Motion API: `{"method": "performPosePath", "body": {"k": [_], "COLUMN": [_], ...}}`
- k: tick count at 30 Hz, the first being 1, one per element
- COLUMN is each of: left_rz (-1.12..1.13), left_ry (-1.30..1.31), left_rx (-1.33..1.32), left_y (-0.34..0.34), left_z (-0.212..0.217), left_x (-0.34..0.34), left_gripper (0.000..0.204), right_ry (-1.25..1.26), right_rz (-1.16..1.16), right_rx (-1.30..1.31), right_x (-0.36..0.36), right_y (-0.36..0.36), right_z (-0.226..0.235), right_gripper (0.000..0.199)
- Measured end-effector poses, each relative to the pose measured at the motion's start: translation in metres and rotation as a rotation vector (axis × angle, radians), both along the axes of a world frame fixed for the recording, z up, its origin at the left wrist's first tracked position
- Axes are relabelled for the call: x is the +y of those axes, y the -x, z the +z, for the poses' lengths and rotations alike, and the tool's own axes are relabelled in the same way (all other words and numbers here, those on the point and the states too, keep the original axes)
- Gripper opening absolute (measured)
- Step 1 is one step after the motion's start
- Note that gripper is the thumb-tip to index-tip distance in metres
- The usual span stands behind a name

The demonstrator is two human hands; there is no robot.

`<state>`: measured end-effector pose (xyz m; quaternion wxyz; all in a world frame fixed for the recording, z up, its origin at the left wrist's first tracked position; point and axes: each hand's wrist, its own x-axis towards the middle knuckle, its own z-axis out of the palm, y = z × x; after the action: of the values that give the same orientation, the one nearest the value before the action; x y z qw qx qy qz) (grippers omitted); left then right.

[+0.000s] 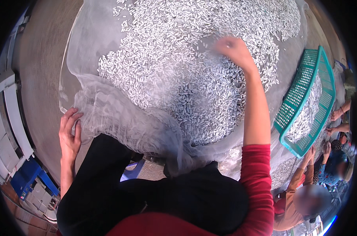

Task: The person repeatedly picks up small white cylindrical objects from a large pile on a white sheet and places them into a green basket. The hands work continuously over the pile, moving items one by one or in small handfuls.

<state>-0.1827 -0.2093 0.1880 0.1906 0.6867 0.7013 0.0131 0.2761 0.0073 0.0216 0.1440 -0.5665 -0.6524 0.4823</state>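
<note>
A wide heap of small, elongated silvery-white pieces (pixel 162 63) is spread over a sheer pale net (pixel 107 102); their exact kind is too small to make out. My right hand (pixel 235 51) is over the far part of the heap. It is smeared by motion, its fingers look curled, and what they hold, if anything, does not show. At the net's left edge rests my left hand (pixel 71 131), fingers slightly bent and apart, the tips against or just beside the bunched mesh. Nothing shows in its grasp. Nearer my lap, the net gathers in folds.
A green perforated plastic basket (pixel 300 90) stands tilted on the right, holding more silvery pieces. Beyond it, several other people's hands (pixel 335 114) work at the surface. Below my legs is part of a blue stool (pixel 132 170). White and blue containers (pixel 25 177) stand far left.
</note>
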Motion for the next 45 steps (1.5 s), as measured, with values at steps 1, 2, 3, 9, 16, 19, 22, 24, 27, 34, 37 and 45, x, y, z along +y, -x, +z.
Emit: {"method": "performPosePath", "body": {"k": [1, 2, 3, 9, 16, 19, 22, 24, 27, 34, 37, 45], "left_rz": [0.001, -0.004, -0.010, -0.057, -0.092, -0.113, -0.100, -0.122, -0.089, -0.097, -0.106, -0.113], "left_ry": [-0.003, -0.002, 0.002, -0.029, -0.034, -0.044, -0.070, -0.128, -0.164, -0.167, -0.170, -0.171], "left_rx": [-0.006, -0.005, -0.005, -0.008, -0.025, -0.022, -0.030, 0.075, 0.153, 0.163, 0.147, 0.116], "left_y": [-0.001, -0.002, -0.002, -0.011, -0.026, -0.027, -0.023, -0.017, -0.010, -0.010, -0.010, -0.011], "left_z": [0.000, -0.001, -0.001, -0.003, -0.007, -0.008, -0.009, -0.008, -0.009, -0.012, -0.011, -0.012], "left_x": [0.001, 0.002, 0.003, 0.014, 0.023, 0.024, 0.023, 0.023, 0.023, 0.023, 0.023, 0.023], "left_gripper": [0.023, 0.023, 0.024, 0.023, 0.022, 0.022, 0.021, 0.020, 0.018, 0.018, 0.017, 0.019], "right_ry": [0.126, 0.271, 0.429, -0.061, -0.316, -0.333, 0.086, 0.358, 0.462, -0.123, 0.090, -0.178], "right_rz": [-0.076, -0.173, -0.314, -0.214, -0.039, 0.093, -0.209, -0.322, -0.422, -0.186, -0.416, -0.218], "right_rx": [0.278, 0.527, 0.729, 0.144, -0.289, -0.351, 0.186, 0.693, 0.770, 0.106, 0.337, -0.028], "right_x": [-0.012, -0.028, -0.044, -0.094, -0.094, -0.084, -0.090, -0.099, -0.110, -0.117, -0.116, -0.121], "right_y": [-0.011, -0.023, -0.033, -0.023, -0.009, -0.010, -0.035, -0.050, -0.054, -0.028, -0.035, -0.037], "right_z": [0.004, 0.008, 0.011, -0.008, -0.015, -0.008, 0.010, 0.018, 0.013, -0.010, -0.005, -0.007], "right_gripper": [0.017, 0.020, 0.022, 0.011, 0.007, 0.008, 0.011, 0.015, 0.021, 0.018, 0.018, 0.016]}}
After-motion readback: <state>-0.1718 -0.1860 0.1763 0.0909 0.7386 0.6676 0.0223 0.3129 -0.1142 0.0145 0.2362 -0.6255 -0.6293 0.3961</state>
